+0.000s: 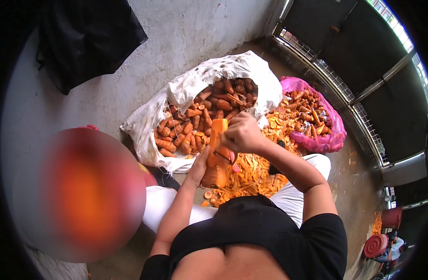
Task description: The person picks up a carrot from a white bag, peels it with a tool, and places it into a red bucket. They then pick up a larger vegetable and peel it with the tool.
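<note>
A large carrot (219,128) is tilted up in front of my chest. Its upper part is smooth bright orange, while the lower end still has rougher, darker skin. My left hand (200,165) is closed around its lower side. Against the carrot's right side, my right hand (244,134) is closed on a peeler (230,159), which is mostly hidden by the fingers. Beneath both hands, a heap of orange peelings (251,175) covers the floor between my legs.
A white sack (146,126) full of unpeeled carrots (186,133) lies open ahead. Right of it stands a pink bag (335,126) with carrot pieces. A blurred red and orange area (83,196) fills the left. Another person (395,249) sits far right near red tubs (391,217).
</note>
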Motion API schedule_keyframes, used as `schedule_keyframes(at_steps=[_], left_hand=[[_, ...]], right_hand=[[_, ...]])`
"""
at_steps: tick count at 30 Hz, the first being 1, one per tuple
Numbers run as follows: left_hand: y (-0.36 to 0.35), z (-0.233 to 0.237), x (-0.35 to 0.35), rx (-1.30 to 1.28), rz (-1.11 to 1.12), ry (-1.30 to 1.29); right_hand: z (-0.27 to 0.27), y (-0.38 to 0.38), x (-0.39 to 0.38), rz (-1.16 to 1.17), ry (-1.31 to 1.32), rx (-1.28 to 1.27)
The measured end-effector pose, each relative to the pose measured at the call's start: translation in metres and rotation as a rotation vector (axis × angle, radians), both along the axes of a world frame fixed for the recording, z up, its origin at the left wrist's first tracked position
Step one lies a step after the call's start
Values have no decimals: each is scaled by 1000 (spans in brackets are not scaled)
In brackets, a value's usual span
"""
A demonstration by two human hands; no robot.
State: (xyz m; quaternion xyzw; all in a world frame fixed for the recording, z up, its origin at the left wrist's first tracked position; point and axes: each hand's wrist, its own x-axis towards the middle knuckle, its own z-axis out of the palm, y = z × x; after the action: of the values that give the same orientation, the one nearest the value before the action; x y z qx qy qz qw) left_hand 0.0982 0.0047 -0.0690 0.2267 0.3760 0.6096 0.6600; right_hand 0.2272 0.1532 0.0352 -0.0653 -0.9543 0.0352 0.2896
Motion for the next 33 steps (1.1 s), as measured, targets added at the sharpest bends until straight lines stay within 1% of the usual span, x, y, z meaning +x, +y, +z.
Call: schedule_keyframes(at_steps=[2,3,5,6,7,8,9,10,11,13,14,15,16,17,18,19,20,21,22,23,24,25,26,28,29,30,31,32,33], left_hand=[[0,-9,-1,-46,4,-40],[0,-12,0,-67,5,-60],[-1,1,3,-26,3,7],[-3,12,3,-16,-13,34],[-5,20,4,-6,-32,62],[-5,24,6,-24,-39,110],[-6,28,8,15,-49,151],[-8,33,10,55,-58,190],[-9,35,10,95,-67,232],[-8,33,10,40,-57,171],[-7,32,10,13,-47,136],[-5,31,9,-8,-72,4],[-3,31,8,-30,-94,-128],[-1,29,6,-53,-116,-259],[2,15,4,-120,-84,-293],[3,15,3,-38,-125,-389],[4,16,3,42,-166,-485],[4,16,3,123,-208,-580],[4,15,4,115,-188,-592],[4,11,5,108,-170,-603],[5,8,5,101,-154,-613],[6,19,7,94,-140,-622],[6,32,14,-39,-17,-617],[4,10,10,52,-158,-559],[2,-2,8,98,-228,-528],[-1,10,12,-17,-237,-660],[-2,8,11,21,-254,-640],[-3,4,12,58,-273,-623],[-4,1,13,96,-293,-608]], right_hand=[[-3,-11,-1,83,-38,21],[-7,-8,-2,73,-46,44],[-19,15,-6,47,-61,93],[-22,39,-8,-13,-15,184],[-18,59,-10,-178,-38,150],[-11,83,-11,-240,-28,207],[-13,108,-16,-518,-132,248],[-6,132,-13,-695,-287,384],[-5,150,-2,-652,-3,319],[11,152,6,-882,-145,208],[14,147,6,-904,-190,5],[15,137,7,-917,-236,-199],[13,123,6,-888,-242,-307],[-8,118,12,-718,-112,-427],[-12,106,14,-655,-184,-590],[-16,83,17,-554,-142,-568],[-22,64,18,-395,-82,-601],[-24,49,20,-318,-176,-701],[-34,35,21,-155,-54,-428],[-44,21,19,-91,21,-404],[-39,5,19,-24,17,-400],[-32,-6,18,42,15,-395],[-32,-6,13,58,19,-353],[-32,0,7,89,25,-270],[-40,17,3,22,89,-275],[-33,31,-2,-55,141,-273],[-27,46,-7,-135,193,-272],[-26,70,-11,-270,195,-314],[-26,96,-10,-419,156,-287]])
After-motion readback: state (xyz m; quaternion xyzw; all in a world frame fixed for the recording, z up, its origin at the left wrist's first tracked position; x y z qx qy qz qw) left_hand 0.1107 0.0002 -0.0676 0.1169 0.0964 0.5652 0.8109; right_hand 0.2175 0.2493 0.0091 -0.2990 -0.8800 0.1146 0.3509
